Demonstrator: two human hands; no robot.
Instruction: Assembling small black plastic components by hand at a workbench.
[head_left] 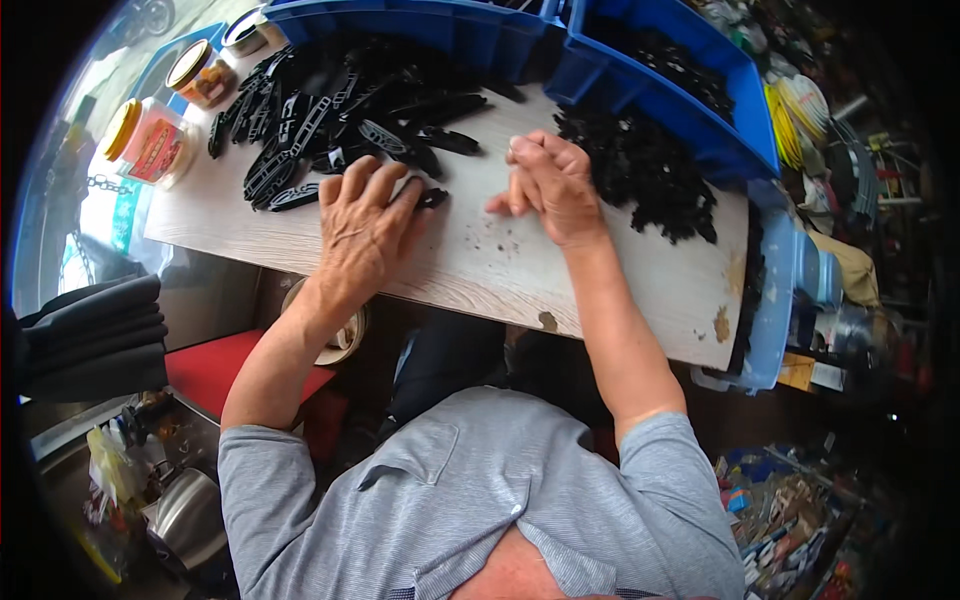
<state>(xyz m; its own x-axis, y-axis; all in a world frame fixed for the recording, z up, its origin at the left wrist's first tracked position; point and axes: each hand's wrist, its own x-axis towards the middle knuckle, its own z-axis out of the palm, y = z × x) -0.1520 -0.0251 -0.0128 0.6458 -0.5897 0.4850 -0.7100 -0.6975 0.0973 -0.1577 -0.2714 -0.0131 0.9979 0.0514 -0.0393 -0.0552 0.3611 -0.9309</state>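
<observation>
My left hand (365,225) lies palm down on the pale wooden board (480,265), its fingers over a long black plastic part (432,197) at the edge of a pile of long black slotted parts (330,115). My right hand (548,185) rests just to the right, fingers curled with the thumb and fingertips pinched together; whether something small is between them is hidden. It sits next to a heap of small black pieces (640,170) on the right side of the board.
Blue plastic bins (660,80) stand along the far edge, one holding more small black pieces. Three clear jars with yellow or orange lids (150,140) stand at the far left. A red stool (215,365) is below the board. Cluttered shelves fill the right side.
</observation>
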